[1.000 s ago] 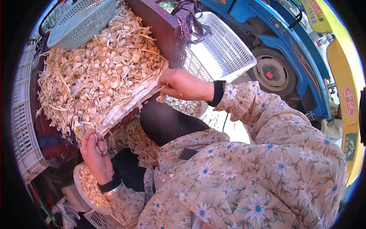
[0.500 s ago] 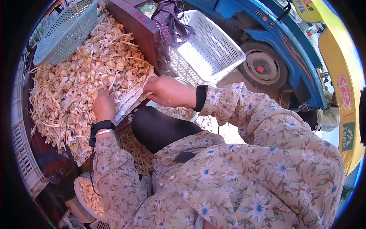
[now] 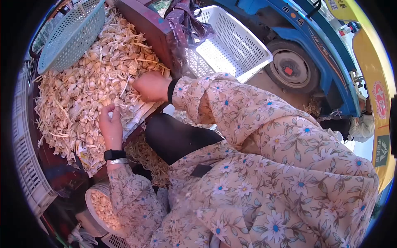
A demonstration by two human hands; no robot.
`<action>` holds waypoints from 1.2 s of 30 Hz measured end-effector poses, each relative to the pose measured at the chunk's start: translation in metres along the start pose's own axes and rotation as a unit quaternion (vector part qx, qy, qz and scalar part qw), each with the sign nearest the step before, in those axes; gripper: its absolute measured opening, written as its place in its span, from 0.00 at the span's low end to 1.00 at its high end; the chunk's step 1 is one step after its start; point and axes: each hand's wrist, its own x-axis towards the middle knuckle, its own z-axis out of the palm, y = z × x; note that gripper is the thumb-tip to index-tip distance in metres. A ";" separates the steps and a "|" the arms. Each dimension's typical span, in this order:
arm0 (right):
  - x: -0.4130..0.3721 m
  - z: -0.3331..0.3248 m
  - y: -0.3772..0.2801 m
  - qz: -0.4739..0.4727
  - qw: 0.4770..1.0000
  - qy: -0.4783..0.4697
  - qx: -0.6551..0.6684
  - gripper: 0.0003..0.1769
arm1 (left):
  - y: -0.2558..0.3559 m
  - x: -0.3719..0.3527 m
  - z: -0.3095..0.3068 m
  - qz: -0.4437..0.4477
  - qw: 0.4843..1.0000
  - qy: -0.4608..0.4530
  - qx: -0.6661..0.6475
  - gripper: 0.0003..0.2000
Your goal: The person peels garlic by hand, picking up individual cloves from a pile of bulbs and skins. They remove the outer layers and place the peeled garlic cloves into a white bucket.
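Note:
A large heap of garlic cloves (image 3: pixel 89 87) with dry skins and stalks covers the raised surface in front of me. My left hand (image 3: pixel 111 128), with a dark band and a bracelet at the wrist, is over the near side of the heap. Its thumb and fingers curl toward each other; anything between them is too small to make out. Farther right, my right hand (image 3: pixel 152 87) is closed, with its fingertips down at the garlic and partly hidden. Pale flat sheeting (image 3: pixel 140 112) shows under the heap's right edge.
A pale green basket (image 3: pixel 72 37) leans at the upper left. A white crate (image 3: pixel 248 45) stands beyond a dark red board (image 3: pixel 144 20). Below my left sleeve is a tub of cloves (image 3: pixel 103 208). A blue vehicle's wheel (image 3: pixel 289 68) is at upper right.
My right hand has moved left from the heap's edge onto the garlic. My left hand has drawn slightly back toward me, and its fingers now show more clearly.

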 end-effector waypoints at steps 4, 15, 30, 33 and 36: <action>-0.008 -0.007 0.005 0.029 0.990 0.068 0.121 0.14 | 0.022 -0.011 -0.017 -0.249 0.887 -0.099 -0.377 0.07; 0.024 -0.011 -0.025 0.131 0.893 0.048 0.427 0.13 | -0.011 -0.033 -0.040 -0.300 0.749 -0.019 -0.591 0.03; 0.027 -0.025 -0.022 0.012 0.939 0.107 0.326 0.13 | 0.014 -0.046 -0.042 -0.250 0.807 0.021 -0.534 0.14; 0.000 -0.056 -0.036 0.015 0.931 0.065 0.359 0.13 | 0.031 -0.049 -0.041 -0.229 0.798 -0.011 -0.557 0.14; -0.031 -0.071 -0.042 0.044 0.875 0.024 0.482 0.11 | 0.054 -0.054 -0.033 -0.210 0.772 -0.051 -0.598 0.14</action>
